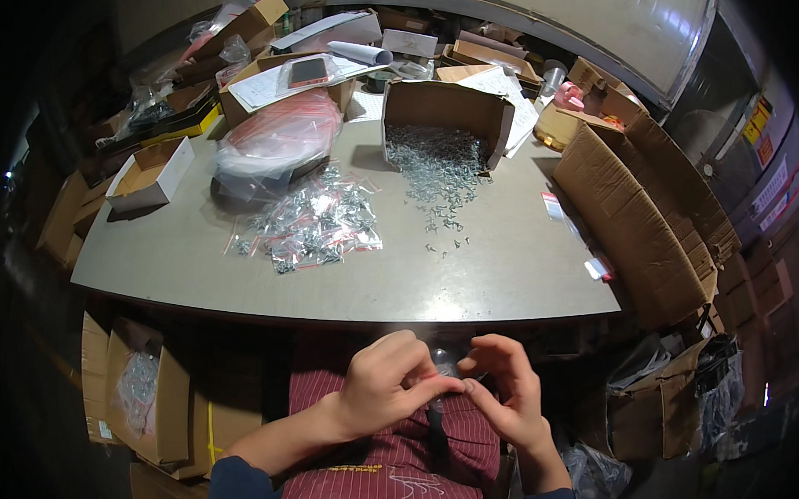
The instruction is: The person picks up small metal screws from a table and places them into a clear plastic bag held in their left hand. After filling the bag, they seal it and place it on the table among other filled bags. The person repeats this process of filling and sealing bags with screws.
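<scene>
Over my lap, in front of the table's near edge, my left hand (391, 372) is closed with its thumb and fingers pinched together. My right hand (506, 385) meets it thumb to thumb, its fingers curled above. Between them is a small clear plastic bag (445, 362), partly hidden by the fingers; its contents are not clear. On the table, a heap of filled small zip bags (317, 220) with red-striped edges holds metal screws. Loose screws (446, 176) spill from a tipped cardboard box (448, 106) toward me.
A stack of flat clear bags (284, 140) lies behind the filled ones, beside a small white box (151, 175). Papers and a phone (309, 72) rest at the back. Long cardboard boxes (629, 222) line the right edge. Below left stands an open carton (148, 390) with bags inside.
</scene>
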